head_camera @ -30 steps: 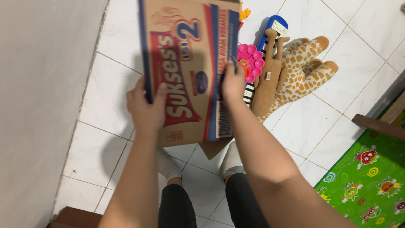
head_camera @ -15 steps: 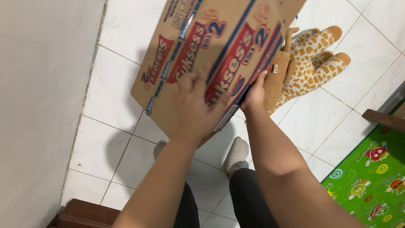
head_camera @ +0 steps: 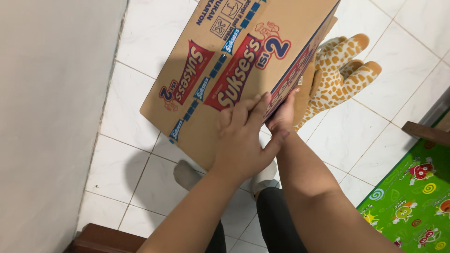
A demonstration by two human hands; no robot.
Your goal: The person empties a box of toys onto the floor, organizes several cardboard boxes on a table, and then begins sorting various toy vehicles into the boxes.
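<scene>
A brown cardboard box (head_camera: pixel 234 70), flat-sided and printed with red and blue bands, was held tilted above the white tiled floor (head_camera: pixel 140 42), its lower corner over the person's socked feet (head_camera: pixel 187 174). The left hand (head_camera: pixel 243 140) lay flat on the near panel, fingers spread, its grip pressed against the card. The right hand (head_camera: pixel 282 117) clamped the box's right edge, thumb on top. Just beyond that edge lay a plush spotted giraffe toy (head_camera: pixel 340 70), soft and tan. To the left a plain grey wall (head_camera: pixel 47 117) stood close; open tiles remained between it and the box. A glossy green play mat (head_camera: pixel 412 197) lay at the lower right.
</scene>
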